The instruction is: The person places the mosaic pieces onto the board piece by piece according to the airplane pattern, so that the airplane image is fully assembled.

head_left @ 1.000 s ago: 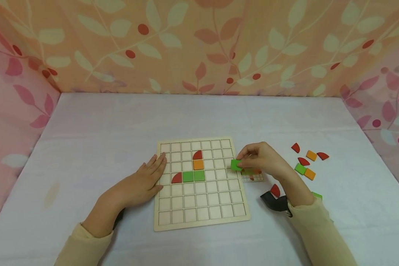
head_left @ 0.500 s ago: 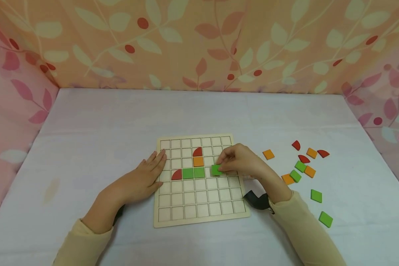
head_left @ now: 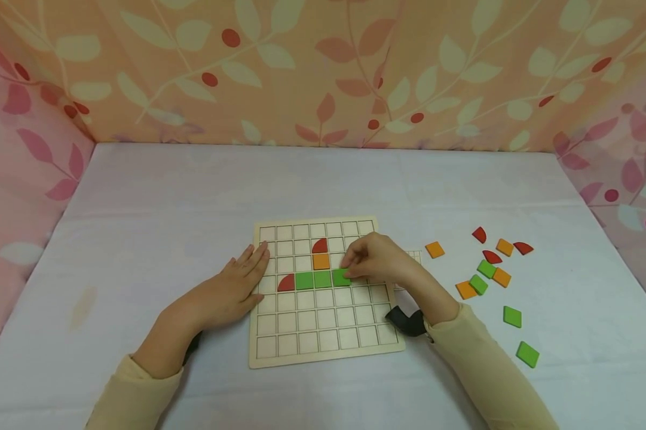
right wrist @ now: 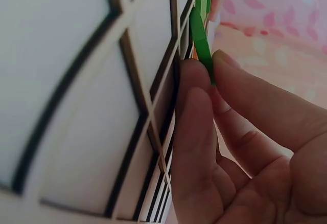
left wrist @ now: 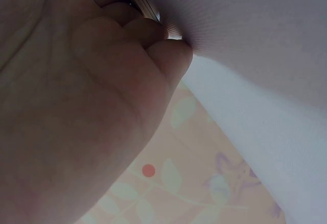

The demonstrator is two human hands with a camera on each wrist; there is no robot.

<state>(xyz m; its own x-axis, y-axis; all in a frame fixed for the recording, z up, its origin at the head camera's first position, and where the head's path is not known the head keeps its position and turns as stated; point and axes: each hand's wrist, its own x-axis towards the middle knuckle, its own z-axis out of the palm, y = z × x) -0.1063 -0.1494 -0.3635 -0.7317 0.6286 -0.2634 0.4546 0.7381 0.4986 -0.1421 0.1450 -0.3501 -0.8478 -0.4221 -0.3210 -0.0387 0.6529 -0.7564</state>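
Observation:
A pale wooden grid board (head_left: 309, 322) lies on the white cloth. My right hand (head_left: 379, 257) pinches a green square tile (head_left: 340, 278) by its right side, over the cell right of two green squares. In the right wrist view the tile (right wrist: 202, 40) leans at a slant, thumb and fingertips at its near edge. To the left in that row are a green square (head_left: 322, 279), another green square (head_left: 304, 280) and a red quarter-circle (head_left: 287, 283). An orange square (head_left: 321, 261) and a red quarter-circle (head_left: 320, 246) stand above. My left hand (head_left: 226, 295) rests flat, fingertips on the board's left edge.
Right of the board lie loose tiles: an orange square (head_left: 434, 249), red pieces such as a rounded one (head_left: 492, 257), and several green squares, one (head_left: 527, 354) nearest the front. A gridded card (head_left: 415, 257) is partly hidden by my right hand. Patterned curtains (head_left: 323, 71) border the cloth.
My right hand has carried the green tile leftward from beside the board's right edge to the cell beside the green row. The left hand stays in place.

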